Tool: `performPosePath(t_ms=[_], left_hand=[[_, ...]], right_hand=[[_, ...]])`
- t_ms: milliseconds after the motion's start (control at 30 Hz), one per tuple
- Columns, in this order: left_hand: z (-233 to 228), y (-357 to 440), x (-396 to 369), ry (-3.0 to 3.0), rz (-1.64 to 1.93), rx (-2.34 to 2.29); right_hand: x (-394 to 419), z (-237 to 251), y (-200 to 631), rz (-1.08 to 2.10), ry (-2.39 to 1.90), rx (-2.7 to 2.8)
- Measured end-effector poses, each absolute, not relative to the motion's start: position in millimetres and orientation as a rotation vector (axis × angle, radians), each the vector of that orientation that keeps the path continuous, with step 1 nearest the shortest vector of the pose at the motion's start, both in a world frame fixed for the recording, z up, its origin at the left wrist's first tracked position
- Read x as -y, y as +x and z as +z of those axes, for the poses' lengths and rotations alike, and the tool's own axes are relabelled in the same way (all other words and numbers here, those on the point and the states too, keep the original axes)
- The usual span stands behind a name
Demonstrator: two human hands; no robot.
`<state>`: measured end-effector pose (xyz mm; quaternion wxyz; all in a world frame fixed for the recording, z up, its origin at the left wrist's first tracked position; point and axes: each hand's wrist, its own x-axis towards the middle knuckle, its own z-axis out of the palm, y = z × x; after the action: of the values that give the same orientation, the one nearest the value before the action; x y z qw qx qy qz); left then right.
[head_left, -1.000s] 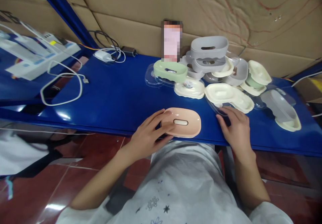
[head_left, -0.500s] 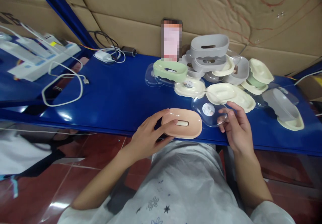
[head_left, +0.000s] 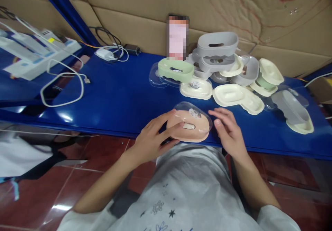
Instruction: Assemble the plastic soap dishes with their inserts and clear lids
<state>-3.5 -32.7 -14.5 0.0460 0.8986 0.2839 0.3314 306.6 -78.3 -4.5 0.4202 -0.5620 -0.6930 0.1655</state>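
A peach oval soap dish with a slot in its middle lies at the table's front edge. My left hand grips its left end, one finger reaching to the slot. A clear plastic lid with a round printed sticker rests over the dish, tilted and a little off toward the back. My right hand is at the lid's right edge, fingers and thumb curved about the rim. Whether the lid sits down on the dish all round I cannot tell.
Behind are a green dish part, stacked grey parts and cream trays. A phone leans on the cardboard wall. At left are a power strip and a white cable. Another person's clothing shows lower left.
My right hand has brought the clear lid leftward from beside the peach dish to over it. My left hand keeps its hold on the dish.
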Motion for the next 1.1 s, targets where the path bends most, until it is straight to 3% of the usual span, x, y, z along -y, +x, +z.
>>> performPosePath(t_ms=[500,900,1100], left_hand=[[-14.4,-5.2,32.6,2.608,0.909,-0.894],[-26.0,-12.6,27.7,2.472,1.052,-0.826],[-18.5,-8.6,29.1,2.437,1.010,-0.869]], right_hand=[[91.2,-1.7,294.4,0.307,-1.268,2.083],[89.5,6.1,298.7,0.327,-1.103,2.300],[87.2,-0.1,288.6,0.152,-1.156,2.371]])
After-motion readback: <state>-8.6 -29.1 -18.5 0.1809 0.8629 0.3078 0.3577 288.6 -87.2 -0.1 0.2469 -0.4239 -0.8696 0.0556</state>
